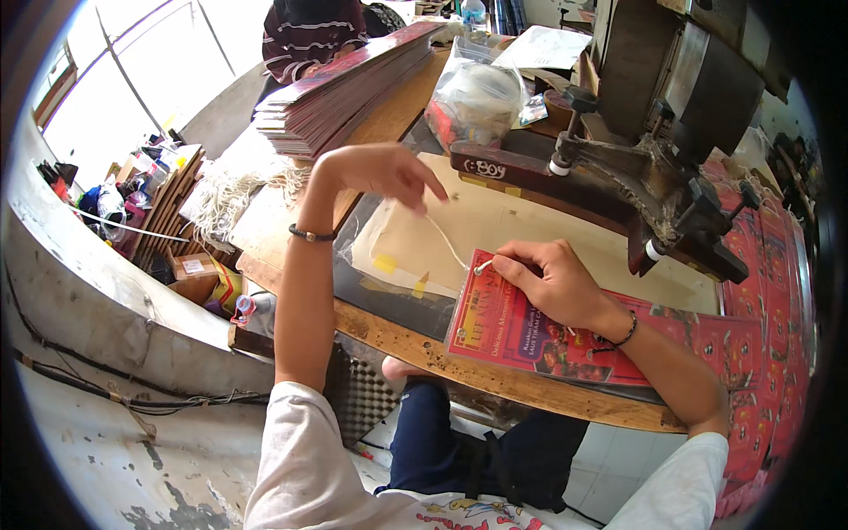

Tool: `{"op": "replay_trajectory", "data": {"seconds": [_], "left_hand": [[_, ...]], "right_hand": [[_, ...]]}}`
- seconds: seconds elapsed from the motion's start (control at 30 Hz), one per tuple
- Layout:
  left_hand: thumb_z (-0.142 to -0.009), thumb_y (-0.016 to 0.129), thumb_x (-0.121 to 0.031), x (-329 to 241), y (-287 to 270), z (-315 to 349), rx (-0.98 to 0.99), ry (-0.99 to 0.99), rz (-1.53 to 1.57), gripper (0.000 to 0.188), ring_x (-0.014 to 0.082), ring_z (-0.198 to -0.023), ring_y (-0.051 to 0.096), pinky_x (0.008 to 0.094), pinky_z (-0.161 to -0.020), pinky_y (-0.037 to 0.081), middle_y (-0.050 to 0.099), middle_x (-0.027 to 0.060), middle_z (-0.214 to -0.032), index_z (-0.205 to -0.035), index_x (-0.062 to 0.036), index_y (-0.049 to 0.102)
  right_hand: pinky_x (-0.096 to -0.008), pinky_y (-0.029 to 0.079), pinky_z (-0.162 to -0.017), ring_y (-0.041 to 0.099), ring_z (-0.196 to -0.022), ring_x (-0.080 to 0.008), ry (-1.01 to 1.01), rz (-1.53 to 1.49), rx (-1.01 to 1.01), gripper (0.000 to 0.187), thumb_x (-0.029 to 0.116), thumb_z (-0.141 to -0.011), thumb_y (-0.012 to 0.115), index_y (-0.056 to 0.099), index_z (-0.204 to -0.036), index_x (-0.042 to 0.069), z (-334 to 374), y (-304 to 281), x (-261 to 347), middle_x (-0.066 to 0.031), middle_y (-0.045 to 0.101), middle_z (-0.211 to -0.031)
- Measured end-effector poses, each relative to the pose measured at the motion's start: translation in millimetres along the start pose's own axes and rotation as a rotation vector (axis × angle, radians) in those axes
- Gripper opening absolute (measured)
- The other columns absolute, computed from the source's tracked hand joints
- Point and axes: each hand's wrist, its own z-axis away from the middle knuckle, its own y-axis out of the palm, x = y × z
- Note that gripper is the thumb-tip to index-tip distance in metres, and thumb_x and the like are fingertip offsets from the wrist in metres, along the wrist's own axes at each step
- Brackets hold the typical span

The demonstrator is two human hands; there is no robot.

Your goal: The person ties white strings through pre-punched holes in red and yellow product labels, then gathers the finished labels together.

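A long red printed hanging card [495,329], with yellow and purple areas, lies along the table's near edge. White cord [450,243] is threaded at its upper left corner. My right hand [556,278] rests over the card, thumb and index finger pinched on the cord beside that corner. Raised to the upper left, my left hand [384,172] is bent at the wrist and slightly blurred. Its index finger points out, while the cord's far end runs up to the other fingertips, which appear closed on it. My right palm hides part of the card.
A heavy press machine [618,177] stands across the table. A tall stack of cards [340,97] lies at the back left, next to loose white cords [225,194]. A stuffed plastic bag [477,93] sits behind. More red sheets [768,327] spread right. Another person [309,40] is beyond.
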Motion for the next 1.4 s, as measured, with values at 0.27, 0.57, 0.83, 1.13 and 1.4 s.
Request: {"op": "replay_trajectory", "data": {"seconds": [0.27, 0.57, 0.83, 1.13, 1.4], "left_hand": [[-0.082, 0.079, -0.028, 5, 19, -14, 0.500, -0.104, -0.047, 0.027, 0.0046, -0.070, 0.056, 0.0231, -0.063, 0.044, 0.069, -0.0059, -0.080, -0.105, -0.0126, 0.077], [-0.079, 0.081, -0.025, 8, 8, -5, 0.115, -0.156, -0.193, 0.021, 0.0090, -0.061, 0.050, 0.0280, -0.057, 0.039, 0.058, -0.0025, -0.065, -0.095, -0.0116, 0.077], [-0.078, 0.084, -0.024, -36, 31, -18, 0.255, 0.124, -0.025, 0.028, 0.0049, -0.058, 0.044, 0.0256, -0.053, 0.035, 0.053, -0.0049, -0.062, -0.099, -0.0067, 0.076], [-0.076, 0.086, -0.023, -42, 48, -26, 0.547, 0.213, 0.117, 0.037, 0.0054, -0.058, 0.044, 0.0251, -0.053, 0.037, 0.056, -0.0074, -0.064, -0.107, -0.0051, 0.075], [-0.085, 0.077, -0.031, -31, 55, -34, 0.699, 0.327, 0.344, 0.036, 0.0056, -0.077, 0.060, 0.0251, -0.069, 0.046, 0.073, -0.0006, -0.084, -0.105, -0.0015, 0.073]], "right_hand": [[-0.0325, 0.048, -0.063, 0.060, -0.063, -0.0163, -0.035, 0.002, -0.025, 0.031, 0.028, -0.097, 0.059, 0.070, -0.101, -0.001, 0, 3, -4, -0.0147, 0.067, -0.073], [-0.0332, 0.049, -0.063, 0.063, -0.062, -0.0198, -0.059, 0.035, -0.018, 0.031, 0.028, -0.097, 0.059, 0.070, -0.101, -0.001, 0, 3, -1, -0.0172, 0.068, -0.074], [-0.0361, 0.052, -0.067, 0.069, -0.069, -0.0300, -0.085, 0.087, -0.037, 0.033, 0.029, -0.096, 0.060, 0.070, -0.102, -0.002, 2, 3, -6, -0.0218, 0.069, -0.079], [-0.0403, 0.053, -0.070, 0.068, -0.075, -0.0381, -0.147, 0.142, -0.041, 0.033, 0.029, -0.095, 0.061, 0.069, -0.103, -0.002, 3, 6, -7, -0.0244, 0.068, -0.082], [-0.0363, 0.052, -0.066, 0.064, -0.072, -0.0302, -0.266, 0.185, -0.208, 0.021, 0.019, -0.093, 0.065, 0.071, -0.098, -0.001, 4, 4, -1, -0.0147, 0.066, -0.087]]}}
